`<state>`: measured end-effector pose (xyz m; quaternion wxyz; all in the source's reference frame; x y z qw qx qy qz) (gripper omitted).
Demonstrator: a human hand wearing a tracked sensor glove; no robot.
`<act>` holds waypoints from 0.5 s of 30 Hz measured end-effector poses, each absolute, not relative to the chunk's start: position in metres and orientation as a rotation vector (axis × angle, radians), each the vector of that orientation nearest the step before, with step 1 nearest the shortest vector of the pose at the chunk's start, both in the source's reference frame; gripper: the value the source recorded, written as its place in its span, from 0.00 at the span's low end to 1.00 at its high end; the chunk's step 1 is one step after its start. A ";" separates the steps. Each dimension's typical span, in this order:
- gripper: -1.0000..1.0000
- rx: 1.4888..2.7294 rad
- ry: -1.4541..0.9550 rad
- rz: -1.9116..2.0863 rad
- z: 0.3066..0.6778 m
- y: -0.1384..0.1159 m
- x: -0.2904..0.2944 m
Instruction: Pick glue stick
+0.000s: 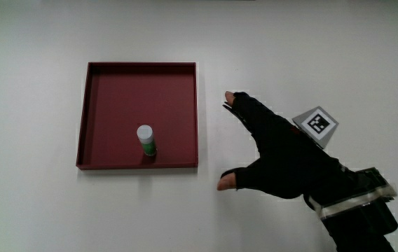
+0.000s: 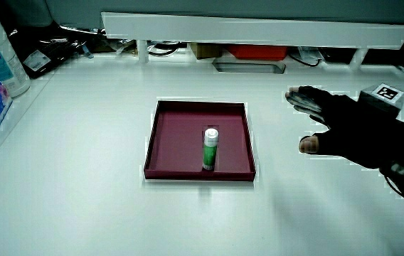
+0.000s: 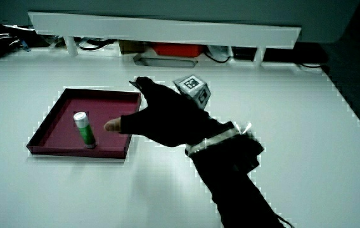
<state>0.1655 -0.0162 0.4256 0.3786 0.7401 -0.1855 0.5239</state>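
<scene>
I have the white table (image 1: 31, 210) in front of me, and on it a shallow dark red tray (image 1: 115, 84) with low walls, square and lying flat. Beside that tray, over bare tabletop and not yet over the tray's rim, is the hand (image 1: 283, 157), its forearm running back toward me. The fingers are spread wide and hold nothing: thumb and forefinger stand well apart, both tips pointing toward the tray, and the small patterned cube (image 1: 316, 124) sits up on the back of the glove. In both side views the hand (image 2: 351, 128) appears to hover a little above the surface rather than rest on it, though I cannot be certain of that. The glue stick (image 1: 146, 141) stands upright inside the tray, green body with a white cap, in the part of the tray nearer to me and close to that wall without clearly touching it. I judge this to be the approach, with the grasp not yet begun. The next move, as I see it, calls for carrying the hand over the tray wall, coming down around the upright stick (image 3: 83, 128), and closing thumb and fingers on its body below the cap without tipping it.
</scene>
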 end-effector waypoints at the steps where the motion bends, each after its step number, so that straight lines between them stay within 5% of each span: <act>1: 0.50 1.887 -0.461 1.329 0.427 -0.017 0.163; 15: 0.50 1.801 -0.439 1.337 0.463 -0.022 0.114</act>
